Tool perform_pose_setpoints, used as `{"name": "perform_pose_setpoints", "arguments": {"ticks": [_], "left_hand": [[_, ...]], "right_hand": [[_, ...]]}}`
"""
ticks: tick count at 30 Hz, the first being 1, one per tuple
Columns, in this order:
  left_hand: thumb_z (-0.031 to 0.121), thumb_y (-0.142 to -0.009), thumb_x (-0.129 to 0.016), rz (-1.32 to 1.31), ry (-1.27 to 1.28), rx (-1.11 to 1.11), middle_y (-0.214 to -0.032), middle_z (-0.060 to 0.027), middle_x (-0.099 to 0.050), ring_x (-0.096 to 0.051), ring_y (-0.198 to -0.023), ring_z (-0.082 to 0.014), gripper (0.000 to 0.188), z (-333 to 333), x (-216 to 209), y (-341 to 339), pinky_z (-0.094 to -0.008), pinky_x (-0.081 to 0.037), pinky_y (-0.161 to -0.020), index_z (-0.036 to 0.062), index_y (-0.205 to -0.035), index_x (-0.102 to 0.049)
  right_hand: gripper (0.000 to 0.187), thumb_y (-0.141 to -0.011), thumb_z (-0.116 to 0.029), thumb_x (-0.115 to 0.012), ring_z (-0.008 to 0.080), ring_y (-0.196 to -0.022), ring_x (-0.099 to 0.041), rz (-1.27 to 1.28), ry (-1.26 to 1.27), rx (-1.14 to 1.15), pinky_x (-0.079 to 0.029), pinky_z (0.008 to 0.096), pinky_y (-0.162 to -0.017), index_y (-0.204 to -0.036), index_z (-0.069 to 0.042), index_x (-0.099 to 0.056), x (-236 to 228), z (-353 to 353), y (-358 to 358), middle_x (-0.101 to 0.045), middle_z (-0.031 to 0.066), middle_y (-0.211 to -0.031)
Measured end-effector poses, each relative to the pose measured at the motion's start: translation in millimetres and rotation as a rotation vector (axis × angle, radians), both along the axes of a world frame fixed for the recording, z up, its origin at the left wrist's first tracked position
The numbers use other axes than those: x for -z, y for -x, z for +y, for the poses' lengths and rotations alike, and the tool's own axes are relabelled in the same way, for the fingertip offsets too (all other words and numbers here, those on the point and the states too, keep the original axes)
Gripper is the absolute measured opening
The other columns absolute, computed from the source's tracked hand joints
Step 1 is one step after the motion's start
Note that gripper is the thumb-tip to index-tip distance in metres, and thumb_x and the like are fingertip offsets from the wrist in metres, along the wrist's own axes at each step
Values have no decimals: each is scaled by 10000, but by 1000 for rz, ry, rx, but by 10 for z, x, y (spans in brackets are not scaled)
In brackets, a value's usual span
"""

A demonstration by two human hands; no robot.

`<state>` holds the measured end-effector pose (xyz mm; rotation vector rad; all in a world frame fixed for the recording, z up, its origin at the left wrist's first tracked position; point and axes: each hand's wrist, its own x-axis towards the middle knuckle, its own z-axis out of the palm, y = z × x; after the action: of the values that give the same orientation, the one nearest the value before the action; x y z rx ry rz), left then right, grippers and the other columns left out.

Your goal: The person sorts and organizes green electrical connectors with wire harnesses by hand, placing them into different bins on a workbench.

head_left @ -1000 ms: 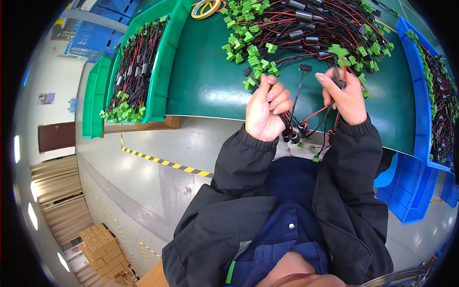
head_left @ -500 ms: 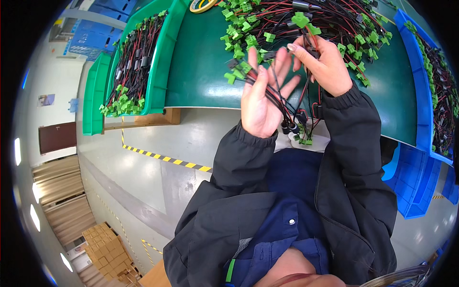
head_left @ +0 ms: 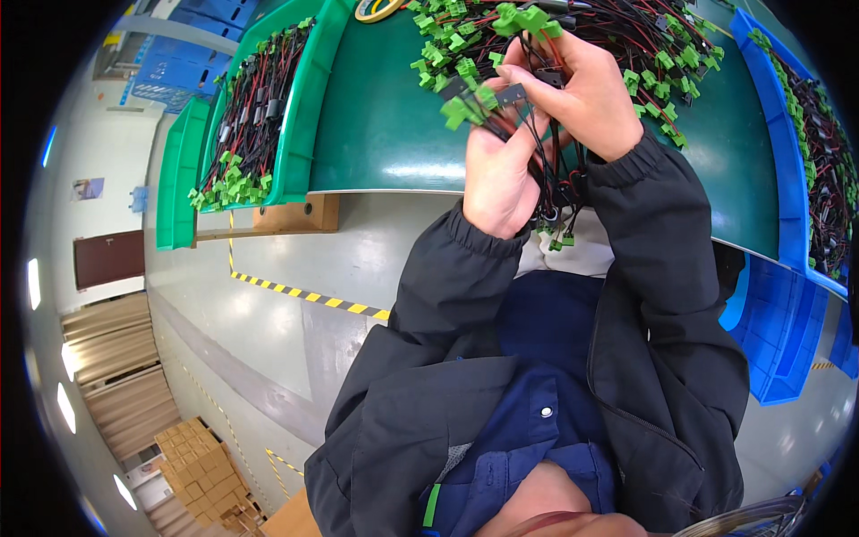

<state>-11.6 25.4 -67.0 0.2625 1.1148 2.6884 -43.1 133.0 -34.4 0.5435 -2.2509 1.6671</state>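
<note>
Black and red wire cables with green connectors (head_left: 467,109) lie in my left hand (head_left: 503,174), its thumb over the bundle. Their lower ends hang below the wrists, with more small green connectors (head_left: 559,242) there. My right hand (head_left: 595,94) is closed on other cables of the same kind, whose green connectors (head_left: 530,20) stick up past the fingers. Between the hands shows a small black rectangular part (head_left: 511,94) on a wire. The hands meet over the table's near edge, and some fingers are hidden. Beyond them spreads a large pile of such cables (head_left: 662,45).
A green bin (head_left: 309,116) full of cables stands at the left, a blue bin (head_left: 777,161) of cables at the right. A tape roll (head_left: 378,9) lies at the far edge of the green tabletop (head_left: 385,134). Blue crates (head_left: 774,336) stand below, right.
My hands have come closer together. The left hand's spread fingers have folded in around its bundle, and the right hand has moved slightly left and farther away with its cables.
</note>
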Motion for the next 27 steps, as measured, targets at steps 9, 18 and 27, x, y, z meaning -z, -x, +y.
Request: {"name": "perform_pose_setpoints", "arguments": {"ticks": [9,18,27], "left_hand": [[180,-896,-396,-31,58,346,-765,-20,-464,-439,-701,-112,217,-71,81,104,-280,-400,-686,1,-1000,-460],[202,-905,-365,-215,-345,457,-780,-22,-446,-473,-779,-150,183,-176,-333,152,-335,-410,-814,43,-965,-431],[229,-912,-314,-124,-246,448,-1050,-112,-510,-448,-1087,-252,240,-237,-392,292,-450,-286,-996,40,-974,-449]], "right_hand": [[283,-808,-288,-540,88,-606,-522,-233,-246,-46,-424,250,-565,-834,-7,-561,57,342,80,-557,32,-678],[536,-856,-425,-415,127,-775,-540,-797,660,-395,-428,254,-736,-1069,62,-477,574,345,-539,-574,76,-887],[298,-699,-52,-651,72,-745,-523,-586,309,-487,-424,221,-686,-963,16,-529,226,318,-578,-586,31,-826]]}}
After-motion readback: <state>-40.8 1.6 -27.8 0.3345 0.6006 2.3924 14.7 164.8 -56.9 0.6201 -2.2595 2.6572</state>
